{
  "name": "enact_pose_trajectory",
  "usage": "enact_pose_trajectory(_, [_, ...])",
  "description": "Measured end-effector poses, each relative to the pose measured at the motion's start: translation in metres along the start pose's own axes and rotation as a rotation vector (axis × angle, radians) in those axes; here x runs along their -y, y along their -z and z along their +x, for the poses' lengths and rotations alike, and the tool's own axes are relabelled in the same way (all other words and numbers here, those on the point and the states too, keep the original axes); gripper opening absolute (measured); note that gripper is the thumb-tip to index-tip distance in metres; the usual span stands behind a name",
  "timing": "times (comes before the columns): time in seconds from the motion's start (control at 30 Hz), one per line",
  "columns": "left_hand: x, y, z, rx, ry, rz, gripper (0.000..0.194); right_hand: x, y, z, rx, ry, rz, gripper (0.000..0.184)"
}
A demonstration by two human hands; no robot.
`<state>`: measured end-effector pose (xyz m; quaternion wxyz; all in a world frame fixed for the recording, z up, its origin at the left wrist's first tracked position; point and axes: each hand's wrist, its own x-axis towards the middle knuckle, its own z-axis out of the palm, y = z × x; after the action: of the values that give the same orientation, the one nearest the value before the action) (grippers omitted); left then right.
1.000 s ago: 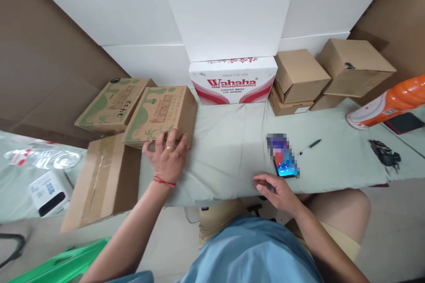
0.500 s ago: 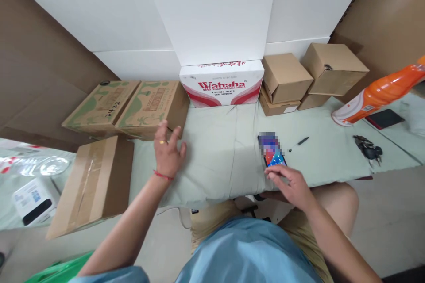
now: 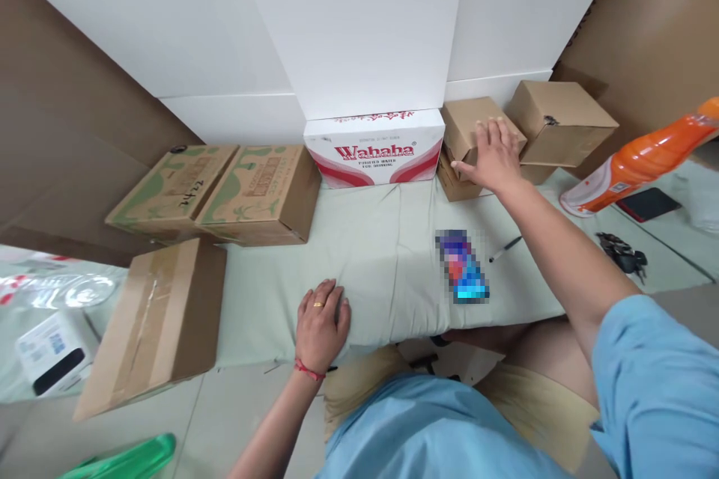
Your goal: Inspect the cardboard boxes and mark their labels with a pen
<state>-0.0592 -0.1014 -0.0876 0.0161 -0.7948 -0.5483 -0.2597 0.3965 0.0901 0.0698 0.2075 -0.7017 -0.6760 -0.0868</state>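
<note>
My right hand (image 3: 494,153) reaches out to a small brown cardboard box (image 3: 469,116) at the back right. Its fingers are spread over the box's top and front, with the thumb by the front left edge; whether they press on it I cannot tell. That box rests on a flatter carton (image 3: 456,183). My left hand (image 3: 323,322) lies on the pale green cloth (image 3: 365,254) near the front edge, fingers extended, holding nothing. A lit smartphone (image 3: 463,267), its screen pixelated, lies on the cloth between the two arms, with a pen (image 3: 505,248) beside it.
A white Wahaha carton (image 3: 376,153) stands at the back middle. Coconut cartons (image 3: 258,194) and a taped box (image 3: 151,322) stand on the left. On the right are another brown box (image 3: 565,123), an orange bottle (image 3: 640,161), keys (image 3: 621,254) and a dark red-edged object (image 3: 648,203).
My right hand has moved from the phone's near end up to the small box at the back right. My left hand has come down from beside the coconut carton onto the cloth.
</note>
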Motion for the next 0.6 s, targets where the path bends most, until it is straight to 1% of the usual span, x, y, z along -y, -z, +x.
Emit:
enact_pose_trajectory(0.03, [0.0,0.0,0.001,-0.004,-0.001,0.001,0.026,-0.001,-0.005,0.011,0.051,-0.015,-0.026,0.097])
enact_pose_trajectory(0.07, [-0.001,0.0,0.001,-0.01,-0.002,0.002,0.026,-0.002,-0.009,0.019,0.095,-0.034,-0.054,0.1])
enact_pose_trajectory(0.13, [-0.002,0.0,0.0,-0.025,0.003,-0.002,0.026,-0.003,-0.014,0.022,0.149,-0.029,-0.112,0.096])
enact_pose_trajectory(0.2, [-0.002,-0.001,-0.001,-0.038,0.012,-0.013,0.026,-0.001,-0.012,0.011,0.144,0.046,-0.166,0.086])
enact_pose_trajectory(0.3, [-0.002,-0.002,-0.003,-0.048,0.021,-0.034,0.025,0.005,-0.001,-0.018,0.084,0.141,-0.238,0.071])
enact_pose_trajectory(0.37, [-0.002,-0.003,-0.003,-0.048,0.018,-0.047,0.025,0.008,0.009,-0.035,0.059,0.147,-0.263,0.064])
enact_pose_trajectory(0.43, [-0.002,-0.003,-0.002,-0.048,0.021,-0.06,0.025,0.003,0.018,-0.043,0.052,0.137,-0.23,0.06])
enact_pose_trajectory(0.5, [-0.002,-0.002,-0.002,-0.047,0.032,-0.068,0.024,-0.012,0.025,-0.043,0.009,0.073,-0.127,0.06])
enact_pose_trajectory(0.6, [-0.002,-0.002,-0.003,-0.052,0.044,-0.078,0.024,-0.048,0.028,-0.041,-0.129,-0.156,0.084,0.073])
